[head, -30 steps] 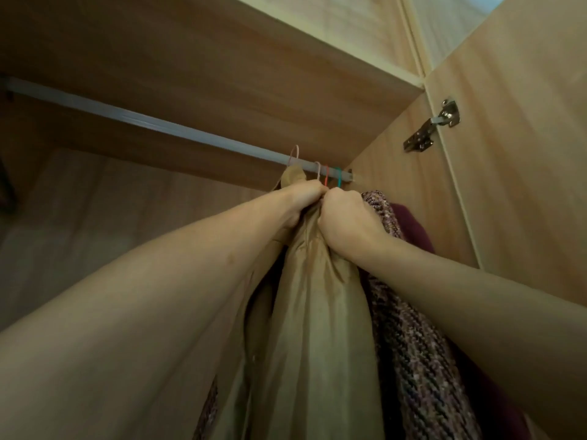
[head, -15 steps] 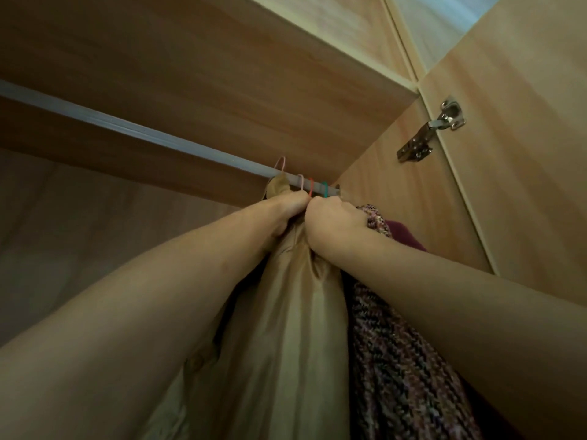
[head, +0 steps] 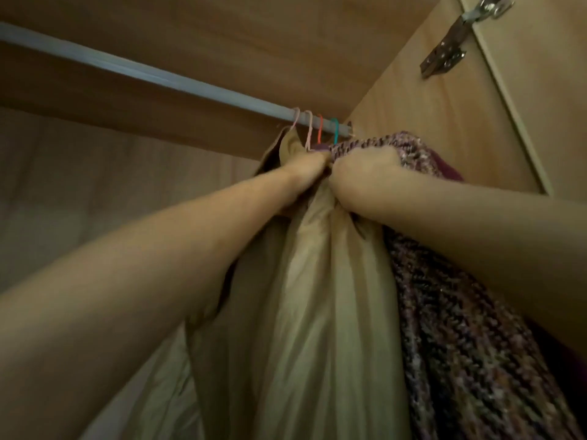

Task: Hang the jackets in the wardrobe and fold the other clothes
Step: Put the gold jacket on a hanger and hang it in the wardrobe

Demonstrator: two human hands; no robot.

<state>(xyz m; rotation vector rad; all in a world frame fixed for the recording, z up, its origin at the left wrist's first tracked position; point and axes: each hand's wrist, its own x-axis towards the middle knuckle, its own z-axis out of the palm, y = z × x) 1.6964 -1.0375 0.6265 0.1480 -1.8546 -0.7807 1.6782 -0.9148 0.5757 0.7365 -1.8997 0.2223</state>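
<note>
Forearms enter from the lower left and from the right and meet high in the wardrobe. Nearest the camera hang a beige jacket (head: 305,312), with its smooth lining facing the viewer, and a purple knitted jacket (head: 451,344) touching its right side. A dark maroon garment (head: 448,174) shows at the right, next to the knit.

The left hand (head: 305,173) grips the beige jacket at its collar. The right hand (head: 362,179), just beside it and touching it, clenches the same fabric from the right; individual fingertips cannot be made out.

Above the hands, four hanger hooks, two pink (head: 308,130), one orange (head: 320,128) and one teal (head: 335,130), sit close together on the metal rail (head: 152,76) near its right end. The rail runs beneath a wooden shelf (head: 254,42). A metal door hinge (head: 451,46) is fixed to the side panel at the upper right.
</note>
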